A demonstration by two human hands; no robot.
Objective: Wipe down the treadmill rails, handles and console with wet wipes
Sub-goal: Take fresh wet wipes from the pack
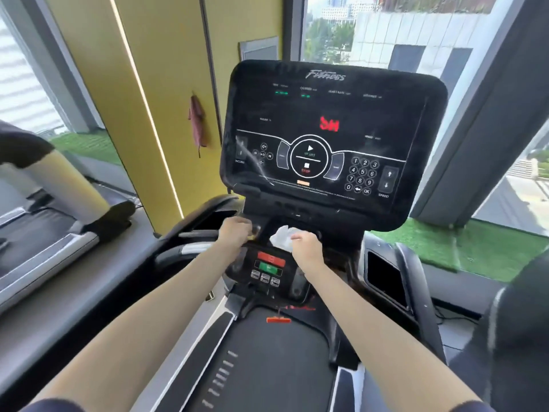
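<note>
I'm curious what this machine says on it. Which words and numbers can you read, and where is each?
"Fitness": top of the console.
"START", "STOP": centre ring.
"1" to "9", "0", "OK": keypad.
"SPEED": under the right arrows.
"INCLINE": under the left arrows.
Blurred, perhaps "SH": red readout.
Too blurred: top labels, fine print, lower button panel.

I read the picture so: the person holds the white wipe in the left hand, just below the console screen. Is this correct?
Not quite. The head view shows the white wipe held in the right hand, not the left. It is just below the console screen, as you say; the left hand has no wipe.
</note>
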